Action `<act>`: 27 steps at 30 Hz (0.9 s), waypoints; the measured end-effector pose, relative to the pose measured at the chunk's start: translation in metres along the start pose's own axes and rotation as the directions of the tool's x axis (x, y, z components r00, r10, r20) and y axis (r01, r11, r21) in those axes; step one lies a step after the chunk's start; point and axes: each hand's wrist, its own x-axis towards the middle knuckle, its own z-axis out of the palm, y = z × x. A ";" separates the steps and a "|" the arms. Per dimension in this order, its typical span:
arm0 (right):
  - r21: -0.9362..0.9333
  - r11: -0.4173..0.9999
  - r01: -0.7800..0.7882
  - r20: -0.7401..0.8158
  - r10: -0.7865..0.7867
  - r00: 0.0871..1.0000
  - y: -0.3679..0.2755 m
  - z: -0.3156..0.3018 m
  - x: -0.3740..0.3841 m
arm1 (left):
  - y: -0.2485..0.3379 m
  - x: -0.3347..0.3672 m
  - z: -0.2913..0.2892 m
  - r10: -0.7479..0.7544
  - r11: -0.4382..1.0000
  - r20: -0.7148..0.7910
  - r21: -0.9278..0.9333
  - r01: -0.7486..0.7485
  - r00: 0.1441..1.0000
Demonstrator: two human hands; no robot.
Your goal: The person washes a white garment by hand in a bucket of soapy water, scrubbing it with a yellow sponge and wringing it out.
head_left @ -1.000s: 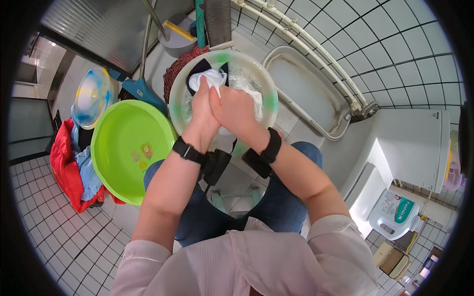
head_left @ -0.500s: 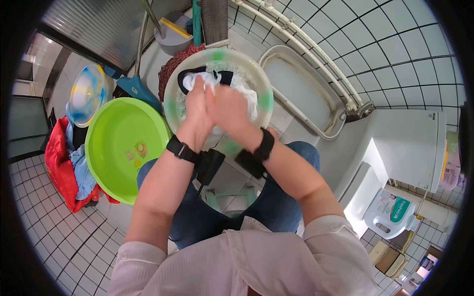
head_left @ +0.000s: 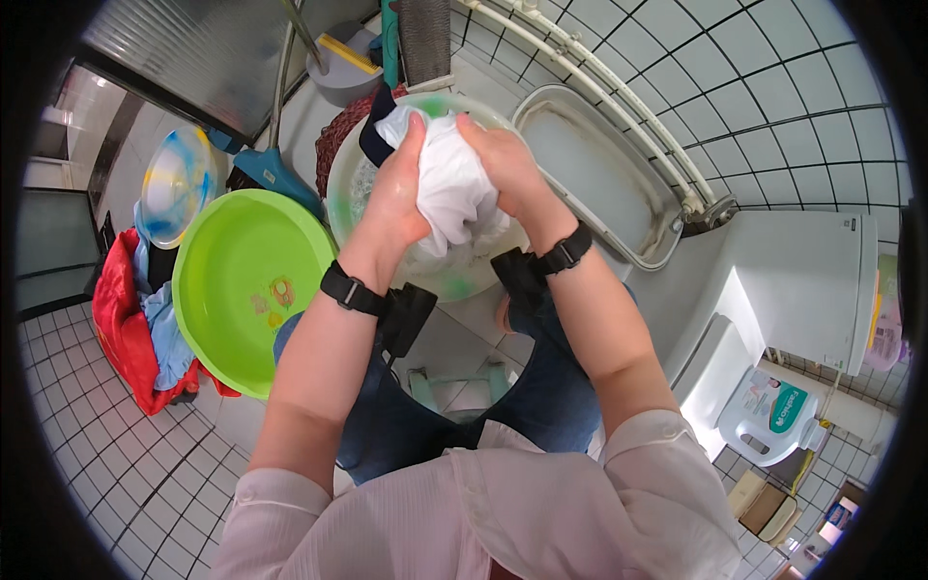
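Observation:
Between my two hands is a bunched white garment point(head_left: 451, 184) with a dark navy part at its far left. My left hand point(head_left: 398, 188) grips the cloth on its left side, thumb pointing away from me. On the other side my right hand point(head_left: 503, 164) is closed round the cloth, its fingers partly hidden behind it. The garment is held over a pale basin with green patches point(head_left: 449, 288), where suds and wet white cloth show around and below it. What kind of garment it is cannot be made out.
A bright green basin point(head_left: 227, 232) stands at the left, beside a heap of red and blue clothes point(head_left: 126, 324). A blue-swirled basin point(head_left: 179, 184) lies behind it. Beyond are a broom point(head_left: 275, 179) and grey bucket point(head_left: 343, 77). At right are a long shallow tub point(head_left: 590, 164) and detergent bottle point(head_left: 764, 416).
My hands were pressed together low over the suds. Now they are apart, with the white garment lifted and bunched between them, and its dark part has shifted left.

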 end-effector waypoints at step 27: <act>0.994 0.103 0.024 -0.012 -0.116 0.993 -0.042 -0.012 -0.024 | -0.015 0.001 0.006 0.252 0.922 -0.075 0.322 -0.215 0.965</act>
